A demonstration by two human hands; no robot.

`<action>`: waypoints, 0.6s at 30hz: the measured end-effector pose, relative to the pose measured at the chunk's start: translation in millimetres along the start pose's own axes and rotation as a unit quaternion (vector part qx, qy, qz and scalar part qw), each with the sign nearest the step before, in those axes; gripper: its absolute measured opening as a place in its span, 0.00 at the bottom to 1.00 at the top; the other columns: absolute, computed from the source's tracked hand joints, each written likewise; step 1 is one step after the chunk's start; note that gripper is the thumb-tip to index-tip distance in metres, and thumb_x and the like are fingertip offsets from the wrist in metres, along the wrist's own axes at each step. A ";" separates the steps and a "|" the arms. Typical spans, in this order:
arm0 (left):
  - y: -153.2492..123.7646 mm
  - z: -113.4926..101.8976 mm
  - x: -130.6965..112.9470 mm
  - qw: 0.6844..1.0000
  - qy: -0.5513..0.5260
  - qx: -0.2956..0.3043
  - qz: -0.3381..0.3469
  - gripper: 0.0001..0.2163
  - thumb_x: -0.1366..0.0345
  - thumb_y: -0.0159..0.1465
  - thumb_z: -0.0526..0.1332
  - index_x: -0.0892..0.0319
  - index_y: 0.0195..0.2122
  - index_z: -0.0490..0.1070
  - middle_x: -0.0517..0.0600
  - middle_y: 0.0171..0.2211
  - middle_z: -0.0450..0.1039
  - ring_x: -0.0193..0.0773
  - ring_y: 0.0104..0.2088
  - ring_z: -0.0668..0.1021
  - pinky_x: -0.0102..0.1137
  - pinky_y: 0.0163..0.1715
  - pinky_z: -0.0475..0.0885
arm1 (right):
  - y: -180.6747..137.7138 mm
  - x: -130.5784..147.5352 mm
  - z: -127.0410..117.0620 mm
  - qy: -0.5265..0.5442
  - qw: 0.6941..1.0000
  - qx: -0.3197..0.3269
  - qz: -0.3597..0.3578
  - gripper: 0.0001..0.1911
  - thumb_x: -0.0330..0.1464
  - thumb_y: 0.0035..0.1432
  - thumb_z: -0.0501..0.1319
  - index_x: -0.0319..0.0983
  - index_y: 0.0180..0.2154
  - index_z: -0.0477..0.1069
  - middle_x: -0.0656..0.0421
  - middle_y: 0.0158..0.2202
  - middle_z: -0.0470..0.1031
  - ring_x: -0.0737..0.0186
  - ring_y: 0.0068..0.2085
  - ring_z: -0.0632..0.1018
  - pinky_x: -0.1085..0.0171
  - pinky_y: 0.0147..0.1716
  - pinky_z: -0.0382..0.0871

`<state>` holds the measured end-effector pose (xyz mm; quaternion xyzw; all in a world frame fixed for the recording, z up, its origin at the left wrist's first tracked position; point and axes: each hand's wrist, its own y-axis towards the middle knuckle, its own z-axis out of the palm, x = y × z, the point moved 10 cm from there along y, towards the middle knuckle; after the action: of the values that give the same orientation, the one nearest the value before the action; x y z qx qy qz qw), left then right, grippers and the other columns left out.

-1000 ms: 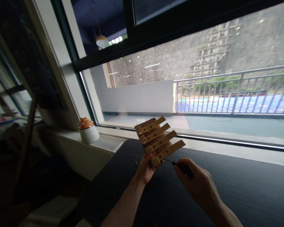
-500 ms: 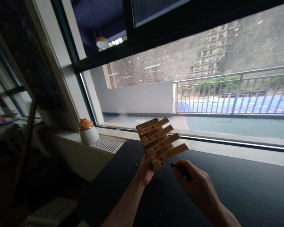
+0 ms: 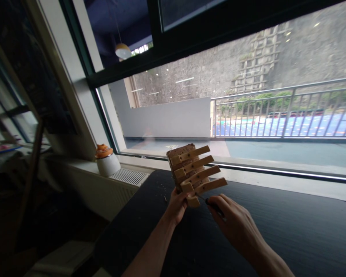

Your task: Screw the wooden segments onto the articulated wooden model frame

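My left hand [image 3: 175, 206] grips the lower edge of a wooden block with several light slats [image 3: 192, 173] fixed across it, holding it upright above the black table [image 3: 291, 227]. My right hand [image 3: 232, 225] is closed round a black-handled screwdriver [image 3: 212, 204]. The screwdriver's thin shaft points left to the lowest slat, at the bottom of the wooden piece. Both hands are close together, just left of the middle of the view.
A white pot with an orange lid [image 3: 106, 161] stands on the window sill at the left, beside a vent grille [image 3: 128, 176]. Small screws or chips [image 3: 165, 198] lie on the table near my left hand. A large window runs behind the table.
The wooden piece has turned a little, so its slats now point more to the right and less upward. My right hand with the screwdriver has moved slightly left and closer to its lower end.
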<state>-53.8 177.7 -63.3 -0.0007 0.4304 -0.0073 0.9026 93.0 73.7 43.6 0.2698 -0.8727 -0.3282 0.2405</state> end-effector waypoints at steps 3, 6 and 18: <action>-0.5 -1.2 -2.2 1.000 0.006 -0.013 0.007 0.22 0.70 0.39 0.76 0.62 0.37 0.72 0.51 0.33 0.78 0.41 0.33 0.80 0.33 0.35 0.75 | 0.2 -0.1 0.4 0.002 1.000 -0.003 -0.006 0.06 0.30 0.62 0.53 0.42 0.38 0.69 0.60 0.31 0.74 0.65 0.30 0.76 0.68 0.28 0.65; -2.0 -0.5 -4.6 1.000 0.018 -0.019 0.014 0.23 0.70 0.39 0.76 0.62 0.38 0.73 0.51 0.33 0.78 0.41 0.34 0.80 0.32 0.35 0.75 | -0.2 0.7 2.4 0.000 1.000 0.006 -0.005 0.07 0.30 0.62 0.53 0.43 0.37 0.69 0.60 0.31 0.74 0.65 0.31 0.76 0.67 0.29 0.65; -2.2 -0.4 -1.0 1.000 0.021 -0.018 0.011 0.23 0.69 0.39 0.75 0.61 0.37 0.73 0.52 0.34 0.78 0.42 0.35 0.80 0.33 0.34 0.75 | -7.6 -27.1 3.7 0.040 0.987 -0.010 0.154 0.07 0.37 0.60 0.55 0.43 0.35 0.69 0.61 0.29 0.78 0.63 0.27 0.77 0.67 0.25 0.66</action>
<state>-54.8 175.5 -62.8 -0.0120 0.4494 0.0102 0.8932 113.2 87.5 29.2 0.1422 -0.8904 -0.2846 0.3255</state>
